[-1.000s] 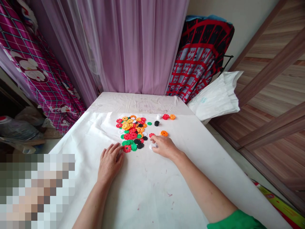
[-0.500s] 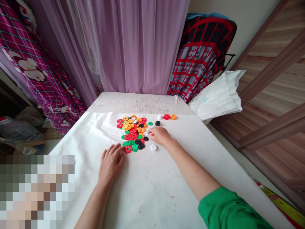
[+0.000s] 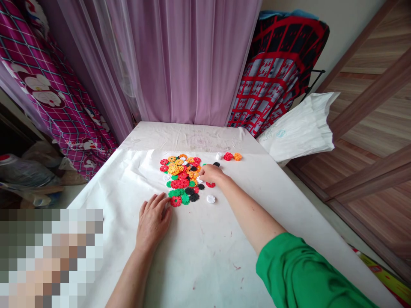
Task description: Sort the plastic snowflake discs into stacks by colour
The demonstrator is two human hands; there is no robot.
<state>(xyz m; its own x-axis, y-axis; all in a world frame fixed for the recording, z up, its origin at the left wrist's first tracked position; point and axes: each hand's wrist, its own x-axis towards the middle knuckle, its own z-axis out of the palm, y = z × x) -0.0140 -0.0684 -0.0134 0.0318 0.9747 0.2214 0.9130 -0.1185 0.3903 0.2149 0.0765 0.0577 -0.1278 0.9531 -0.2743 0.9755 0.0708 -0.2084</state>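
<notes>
A pile of flower-shaped plastic discs point(image 3: 180, 184) in red, orange, green, black and white lies on the white-covered table. My left hand point(image 3: 153, 220) rests flat at the pile's near left, fingers stretched, close to a red disc point(image 3: 176, 201). At the pile's right edge, my right hand point(image 3: 212, 173) has its fingers curled together near orange discs and a white disc point(image 3: 199, 179); what is between the fingertips is hidden. Just below that hand lies a loose red disc point(image 3: 210, 185). Nearer me is a white disc stack point(image 3: 211, 199). My right hand partly covers a black piece point(image 3: 216, 164).
Beyond my right hand sit small white point(image 3: 218, 156), red point(image 3: 228, 156) and orange point(image 3: 237, 157) stacks in a row. A white bag point(image 3: 300, 128) stands at the table's right edge. Purple curtains point(image 3: 192, 64) hang behind the table point(image 3: 205, 256).
The red disc that was at my right fingertips now lies loose on the table below the hand. That hand has shifted slightly up against the pile. My left hand stays beside the pile.
</notes>
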